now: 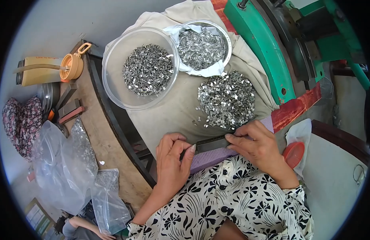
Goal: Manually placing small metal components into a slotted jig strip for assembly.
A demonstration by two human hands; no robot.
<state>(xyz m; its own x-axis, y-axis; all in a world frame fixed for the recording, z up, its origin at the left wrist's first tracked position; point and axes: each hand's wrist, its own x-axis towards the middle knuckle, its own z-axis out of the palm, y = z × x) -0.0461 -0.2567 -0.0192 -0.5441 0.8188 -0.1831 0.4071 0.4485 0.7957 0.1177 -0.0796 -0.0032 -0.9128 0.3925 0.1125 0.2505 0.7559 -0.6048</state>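
Observation:
A narrow dark metal bar (212,145) lies level in front of me, along the near edge of a beige cloth (161,124). At its left end, my left hand (171,160) is closed, with thumb and fingertips on the bar. My right hand (257,145) pinches the other end between thumb and fingers. Just beyond the bar spreads a loose pile of small shiny metal pieces (228,100). A clear plastic tub (111,86) holds more small grey metal pieces. Beside it, a metal bowl (229,46) lined with white plastic contains thin silvery slivers. Under the bar is purple checked fabric (211,159).
A green press machine (259,48) stands at the far right. On the wooden side table (113,154) at left are clear plastic bags (61,172), an orange-lidded bottle (71,67) and metal blocks (69,107). A red round container (293,155) sits at right. Another person's arm (87,225) shows lower left.

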